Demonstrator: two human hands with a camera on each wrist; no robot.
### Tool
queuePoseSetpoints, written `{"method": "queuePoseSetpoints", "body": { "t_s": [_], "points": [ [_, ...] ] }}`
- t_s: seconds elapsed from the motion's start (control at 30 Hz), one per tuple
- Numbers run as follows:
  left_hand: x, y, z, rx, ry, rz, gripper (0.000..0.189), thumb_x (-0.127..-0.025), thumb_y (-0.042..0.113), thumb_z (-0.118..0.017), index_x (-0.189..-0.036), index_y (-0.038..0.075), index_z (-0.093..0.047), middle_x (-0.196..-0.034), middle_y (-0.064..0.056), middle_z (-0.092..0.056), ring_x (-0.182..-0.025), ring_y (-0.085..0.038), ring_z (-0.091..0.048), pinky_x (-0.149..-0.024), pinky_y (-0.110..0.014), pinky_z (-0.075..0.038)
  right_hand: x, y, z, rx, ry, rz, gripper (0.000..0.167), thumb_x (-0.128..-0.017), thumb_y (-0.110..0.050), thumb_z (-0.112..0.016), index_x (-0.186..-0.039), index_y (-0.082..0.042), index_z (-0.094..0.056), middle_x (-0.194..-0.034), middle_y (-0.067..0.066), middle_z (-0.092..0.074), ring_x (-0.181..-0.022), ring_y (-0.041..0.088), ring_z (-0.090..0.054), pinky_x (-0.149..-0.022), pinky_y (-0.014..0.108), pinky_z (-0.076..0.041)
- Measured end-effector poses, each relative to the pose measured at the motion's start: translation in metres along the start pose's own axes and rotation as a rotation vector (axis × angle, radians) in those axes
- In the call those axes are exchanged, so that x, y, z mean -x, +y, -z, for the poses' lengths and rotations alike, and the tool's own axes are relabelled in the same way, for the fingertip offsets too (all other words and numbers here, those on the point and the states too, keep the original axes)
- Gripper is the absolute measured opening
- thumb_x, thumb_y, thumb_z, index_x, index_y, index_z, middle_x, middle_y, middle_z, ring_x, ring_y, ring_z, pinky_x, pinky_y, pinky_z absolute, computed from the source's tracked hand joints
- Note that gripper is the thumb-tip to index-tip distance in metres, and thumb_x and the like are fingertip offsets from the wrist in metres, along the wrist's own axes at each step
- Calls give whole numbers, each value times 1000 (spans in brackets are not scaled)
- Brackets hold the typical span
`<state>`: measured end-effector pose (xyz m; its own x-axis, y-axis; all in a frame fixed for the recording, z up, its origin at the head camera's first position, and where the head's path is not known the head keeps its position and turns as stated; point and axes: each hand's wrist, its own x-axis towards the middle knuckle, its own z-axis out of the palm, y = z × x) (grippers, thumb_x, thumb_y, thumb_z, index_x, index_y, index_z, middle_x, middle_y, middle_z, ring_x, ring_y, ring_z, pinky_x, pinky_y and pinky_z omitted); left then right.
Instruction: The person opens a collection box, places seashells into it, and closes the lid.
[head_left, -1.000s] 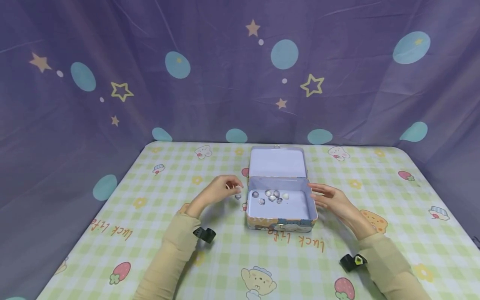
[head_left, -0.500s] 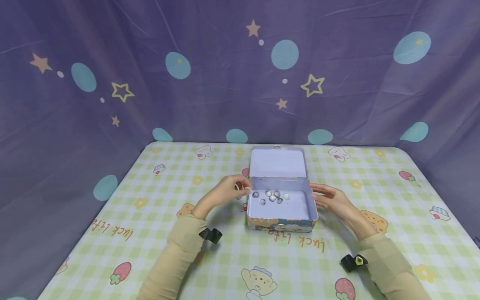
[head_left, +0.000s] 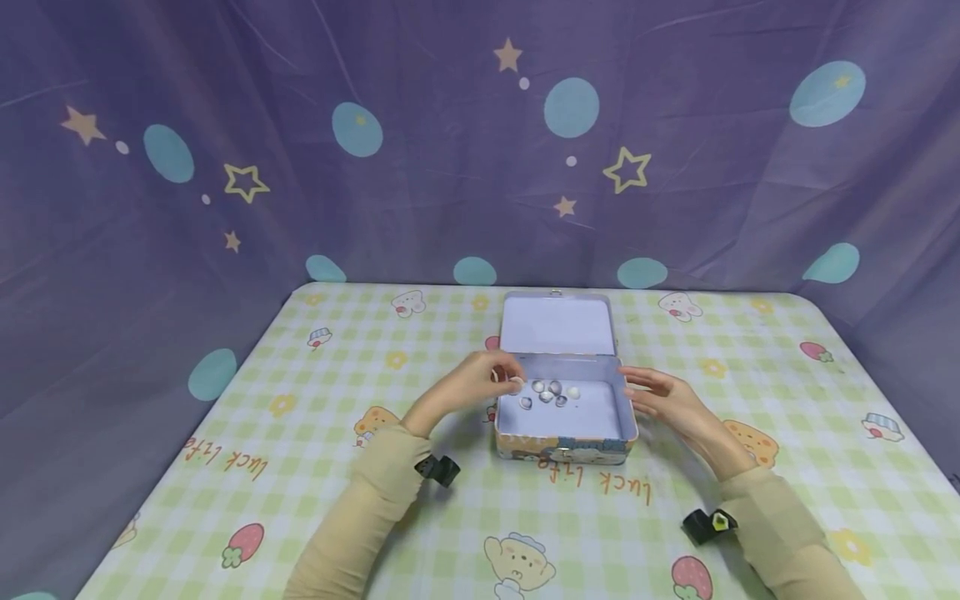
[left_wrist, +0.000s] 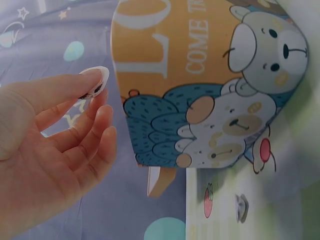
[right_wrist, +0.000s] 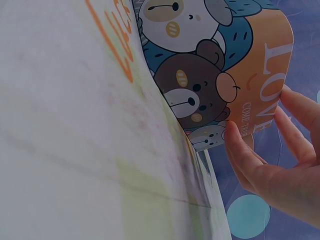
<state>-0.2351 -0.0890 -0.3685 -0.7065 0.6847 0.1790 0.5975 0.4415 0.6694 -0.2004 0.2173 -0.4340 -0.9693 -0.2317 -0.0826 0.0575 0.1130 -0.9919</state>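
My left hand (head_left: 476, 382) pinches a white seashell (left_wrist: 100, 80) between thumb and fingers, over the left rim of a tin box (head_left: 525, 451). The box's hinged lid (head_left: 557, 325) is tipped back, showing a pale interior. Several small white and purplish seashells (head_left: 546, 397) lie on its floor, toward the back left. At the box's right wall rests my right hand (head_left: 671, 406), its fingertips touching the printed side with its bears and lettering. Another seashell (left_wrist: 242, 207) sits on the tablecloth beside the box in the left wrist view; from the head it is hidden.
A green checked tablecloth (head_left: 420, 533) with printed strawberries and bears covers the table. Behind it hangs a purple curtain (head_left: 420, 217) with stars and ovals. A dark strap with a small device (head_left: 437, 470) shows at each wrist.
My left hand has moved right with the seashell, from beside the box to above its left rim. My right hand has stayed at the box's right side.
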Motion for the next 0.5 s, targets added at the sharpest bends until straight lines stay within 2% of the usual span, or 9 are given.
{"method": "queuePoseSetpoints", "body": {
  "t_s": [0.13, 0.5],
  "points": [
    [-3, 3, -3, -8, -20, -6, 8, -81, 6, -62, -87, 3, -63, -80, -3, -61, -69, -7, -50, -64, -19, -44, 1, -1, 0, -3, 4, -8, 59, -84, -21, -60, -131, 4, -35, -134, 26, -31, -96, -2, -52, -84, 23, -44],
    [-9, 7, -10, -1, -103, 36, 9, -83, 7, -60, -90, 2, -63, -80, -1, -59, -71, -9, -50, -62, -19, -43, 0, 0, 0, -18, 5, -6, 60, -83, -21, -61, -131, 5, -36, -134, 27, -31, -97, 2, -53, -83, 23, -44]
  ]
}}
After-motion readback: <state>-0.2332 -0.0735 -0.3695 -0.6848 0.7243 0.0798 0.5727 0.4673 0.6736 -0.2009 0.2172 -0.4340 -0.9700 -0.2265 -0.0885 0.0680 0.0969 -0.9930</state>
